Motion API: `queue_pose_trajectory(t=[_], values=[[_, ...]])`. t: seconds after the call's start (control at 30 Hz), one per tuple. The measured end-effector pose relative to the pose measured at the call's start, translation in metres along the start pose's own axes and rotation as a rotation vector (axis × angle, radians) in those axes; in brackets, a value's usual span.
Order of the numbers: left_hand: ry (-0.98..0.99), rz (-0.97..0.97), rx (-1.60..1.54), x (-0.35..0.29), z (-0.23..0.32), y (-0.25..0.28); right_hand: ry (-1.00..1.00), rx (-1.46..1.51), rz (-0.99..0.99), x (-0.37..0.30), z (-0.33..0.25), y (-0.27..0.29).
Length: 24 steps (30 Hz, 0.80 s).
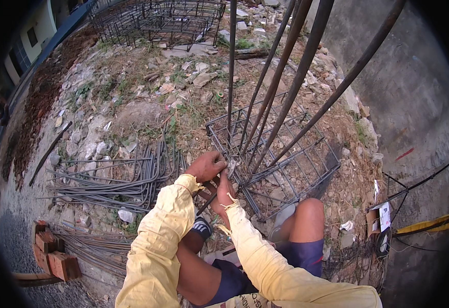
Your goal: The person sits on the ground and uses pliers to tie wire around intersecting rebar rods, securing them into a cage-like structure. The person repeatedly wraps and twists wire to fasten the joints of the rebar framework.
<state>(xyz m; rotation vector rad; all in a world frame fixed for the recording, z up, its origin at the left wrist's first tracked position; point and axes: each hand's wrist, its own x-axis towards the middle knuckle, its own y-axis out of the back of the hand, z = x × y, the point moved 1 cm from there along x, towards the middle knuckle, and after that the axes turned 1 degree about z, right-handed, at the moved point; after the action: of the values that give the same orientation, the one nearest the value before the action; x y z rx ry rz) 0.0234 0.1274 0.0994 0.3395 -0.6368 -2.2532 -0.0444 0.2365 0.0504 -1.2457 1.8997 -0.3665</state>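
My two hands meet at the near-left corner of a flat steel rebar mat (306, 177), beside the feet of several tall upright rebars (286, 97). My left hand (207, 167) is closed in a pinch, its fingertips at a crumpled pale grey strip (231, 165) by the bars. Just below it, my right hand (222, 199) is closed with the thumb pointing up; what its fingers grip is hidden. A dark bar (205, 204) runs out slantwise under my hands toward my shoe. Yellow sleeves cover both forearms.
Left of my hands lies a pile of bent rebar stirrups (116, 185), with thin rods (93, 246) and red bricks (55, 256) nearer. A rebar cage (168, 20) stands far off. Rubble covers the ground. A concrete wall (404, 87) rises at right, near a small carton (378, 218).
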Motion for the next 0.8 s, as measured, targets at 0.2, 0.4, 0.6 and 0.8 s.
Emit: queue_pose_trajectory(t=[0.2, 0.4, 0.6, 0.8], values=[[0.015, -0.007, 0.007, -0.001, 0.006, 0.007, -0.003, 0.094, -0.062, 0.006, 0.003, -0.002], [0.019, -0.014, 0.016, -0.002, 0.006, 0.008, 0.001, 0.063, 0.065, 0.008, 0.008, -0.002], [0.073, 0.012, 0.028, -0.008, 0.017, 0.006, -0.012, -0.187, 0.430, 0.010, 0.001, -0.006], [0.363, -0.029, -0.307, -0.033, 0.040, 0.012, -0.020, -0.119, 0.498, 0.012, -0.003, -0.006]])
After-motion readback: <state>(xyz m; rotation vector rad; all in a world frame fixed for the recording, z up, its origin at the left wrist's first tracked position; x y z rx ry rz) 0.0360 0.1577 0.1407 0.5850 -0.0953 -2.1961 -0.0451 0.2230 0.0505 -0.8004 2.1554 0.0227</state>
